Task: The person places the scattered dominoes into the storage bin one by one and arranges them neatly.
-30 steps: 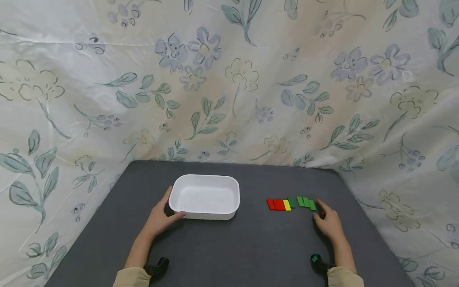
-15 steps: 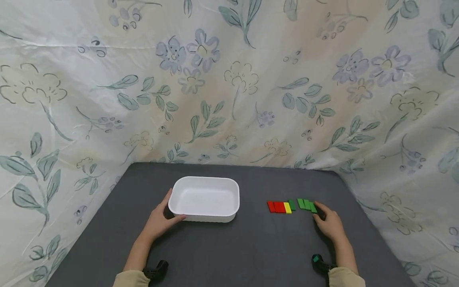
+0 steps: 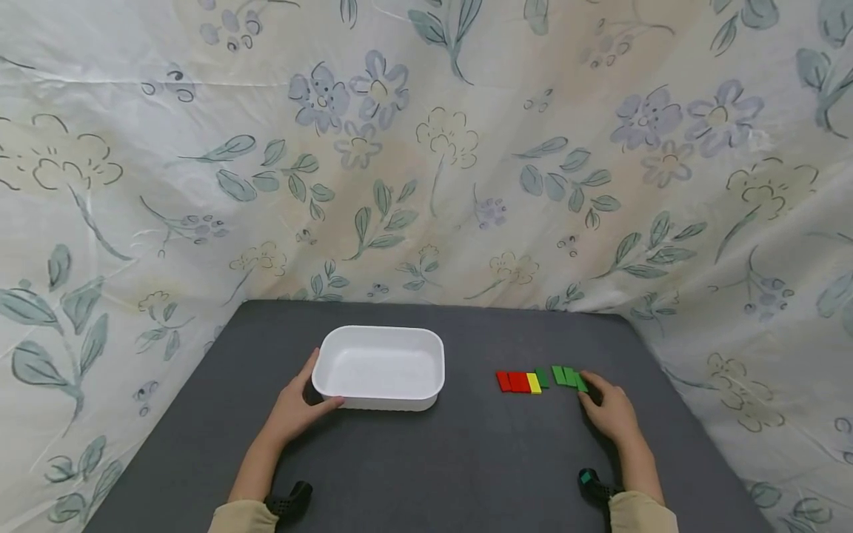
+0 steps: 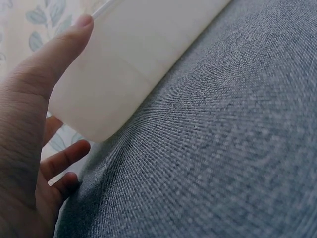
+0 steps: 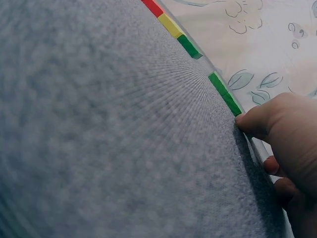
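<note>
A white rectangular plastic tub (image 3: pixel 386 405) stands left of the table's middle. My left hand (image 3: pixel 293 409) holds its near left corner, thumb on the front rim and index finger along the left side. In the left wrist view the thumb (image 4: pixel 64 47) lies against the tub wall (image 4: pixel 114 74), the lower fingers bent loosely beneath. My right hand (image 3: pixel 609 411) pinches the rightmost green tile (image 3: pixel 582 383) of a short light green row (image 3: pixel 563 376), index finger at its far edge and thumb at its near edge. In the right wrist view the thumb tip meets the row's end.
Left of the light green row lie red tiles (image 3: pixel 513 382), a yellow tile (image 3: pixel 534 383) and a darker green tile (image 3: pixel 543 377), side by side. A dark grey cloth (image 3: pixel 440 466) covers the table. Floral fabric (image 3: pixel 426 185) hangs behind and at both sides.
My right thumb and index finger have shifted slightly left, further over the end green tile. My left hand and the tub stay in place.
</note>
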Demonstrator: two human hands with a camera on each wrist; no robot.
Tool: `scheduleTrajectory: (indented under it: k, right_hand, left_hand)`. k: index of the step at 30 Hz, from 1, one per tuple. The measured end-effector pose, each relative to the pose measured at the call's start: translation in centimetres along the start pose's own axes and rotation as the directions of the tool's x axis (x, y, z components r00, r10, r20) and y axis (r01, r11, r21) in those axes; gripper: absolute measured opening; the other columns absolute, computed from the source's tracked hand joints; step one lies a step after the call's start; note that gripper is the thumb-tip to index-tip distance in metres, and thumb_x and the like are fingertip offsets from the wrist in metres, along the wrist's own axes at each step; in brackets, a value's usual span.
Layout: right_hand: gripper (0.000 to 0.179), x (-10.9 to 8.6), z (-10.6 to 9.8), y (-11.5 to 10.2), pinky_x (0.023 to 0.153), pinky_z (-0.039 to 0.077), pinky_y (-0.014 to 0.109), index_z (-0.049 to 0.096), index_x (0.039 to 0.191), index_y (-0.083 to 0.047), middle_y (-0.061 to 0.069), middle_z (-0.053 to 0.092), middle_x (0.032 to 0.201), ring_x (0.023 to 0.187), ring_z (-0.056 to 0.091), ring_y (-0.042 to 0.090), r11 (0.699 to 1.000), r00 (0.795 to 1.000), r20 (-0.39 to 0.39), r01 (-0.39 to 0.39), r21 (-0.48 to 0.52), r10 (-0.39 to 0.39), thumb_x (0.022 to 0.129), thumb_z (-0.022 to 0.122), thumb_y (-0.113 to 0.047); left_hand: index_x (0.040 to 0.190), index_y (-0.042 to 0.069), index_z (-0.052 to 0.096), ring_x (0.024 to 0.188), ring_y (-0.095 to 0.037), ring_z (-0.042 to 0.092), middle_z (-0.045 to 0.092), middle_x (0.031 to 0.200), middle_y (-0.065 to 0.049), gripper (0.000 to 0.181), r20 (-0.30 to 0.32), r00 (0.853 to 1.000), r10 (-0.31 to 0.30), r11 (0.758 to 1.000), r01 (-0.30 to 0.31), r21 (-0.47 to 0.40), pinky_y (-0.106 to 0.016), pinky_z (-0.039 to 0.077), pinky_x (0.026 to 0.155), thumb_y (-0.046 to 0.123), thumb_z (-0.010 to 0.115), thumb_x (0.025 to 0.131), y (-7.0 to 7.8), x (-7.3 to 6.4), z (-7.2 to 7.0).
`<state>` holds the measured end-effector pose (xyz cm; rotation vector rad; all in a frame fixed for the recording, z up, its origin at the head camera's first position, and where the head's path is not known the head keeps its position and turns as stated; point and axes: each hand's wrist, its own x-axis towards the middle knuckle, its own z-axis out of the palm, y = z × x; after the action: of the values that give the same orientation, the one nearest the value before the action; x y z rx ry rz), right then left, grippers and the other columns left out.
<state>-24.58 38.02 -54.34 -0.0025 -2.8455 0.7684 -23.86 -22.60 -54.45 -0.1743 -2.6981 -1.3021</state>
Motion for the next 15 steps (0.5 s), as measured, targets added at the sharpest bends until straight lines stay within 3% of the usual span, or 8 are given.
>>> scheduleTrajectory:
  k: [5,15]
  right_hand:
    - [0.05,0.2,0.25,-0.12,0.1,0.045,0.071,0.055,0.149,0.005,0.034,0.053,0.15,0.123,0.054,0.057,1.0,1.0,-0.011,0.002,-0.022,-0.002,0.104,0.065,-0.014]
    - [0.045,0.3,0.61,0.39,0.096,0.047,0.07,0.063,0.142,0.004,0.034,0.062,0.14,0.112,0.061,0.055,0.998,0.997,-0.074,0.035,-0.044,-0.038,0.102,0.069,-0.015]
  left_hand:
    - [0.171,0.01,0.018,0.157,-0.047,0.028,0.024,0.174,-0.019,0.117,-0.005,1.0,0.007,1.0,-0.007,0.001,-0.071,0.027,0.121,0.049,0.088,0.086,-0.08,0.06,-0.01]
    - [0.171,0.01,0.018,0.157,-0.049,0.028,0.024,0.174,-0.019,0.118,-0.004,1.0,0.007,1.0,-0.007,0.003,-0.073,0.027,0.12,0.05,0.087,0.085,-0.1,-0.01,0.22]
